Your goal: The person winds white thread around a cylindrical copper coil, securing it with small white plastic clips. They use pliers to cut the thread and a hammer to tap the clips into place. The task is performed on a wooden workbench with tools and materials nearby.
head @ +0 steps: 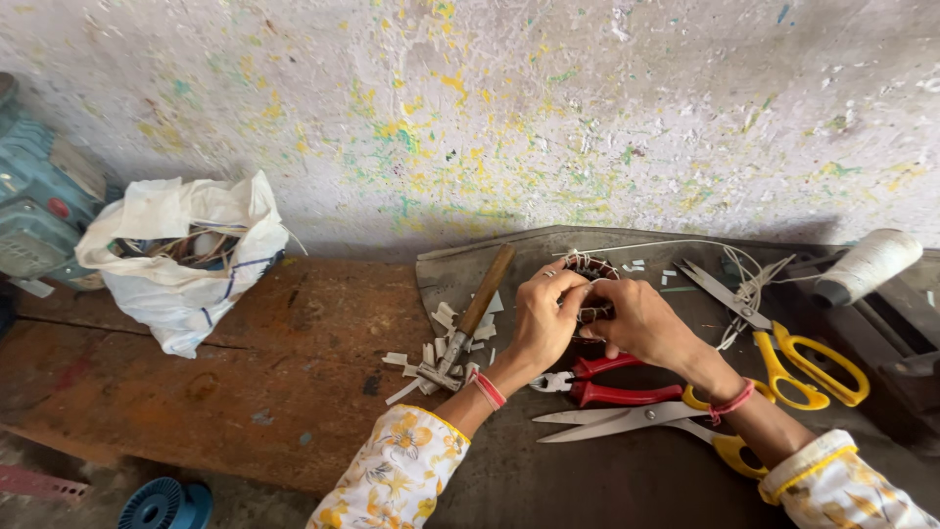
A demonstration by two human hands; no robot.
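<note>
My left hand (543, 318) and my right hand (641, 318) meet over a small round motor winding with copper wire (586, 266) on a dark mat (587, 470). Both hands grip it, fingers closed around its near side, so most of it is hidden. A white thread (685, 243) runs from the winding toward the right. Red-handled pliers (612, 384) lie just below my hands. A hammer with a wooden handle (472, 318) lies to the left of my left hand among white paper scraps (431, 353).
Two yellow-handled scissors (783, 358) (646, 423) lie on the mat at right and front. A white thread spool (867, 264) sits far right. A white bag of wire (186, 255) and a blue-grey motor (39, 196) stand at left on the rusty bench (196, 392). A blue reel (166, 504) lies below. A paint-spattered wall stands behind.
</note>
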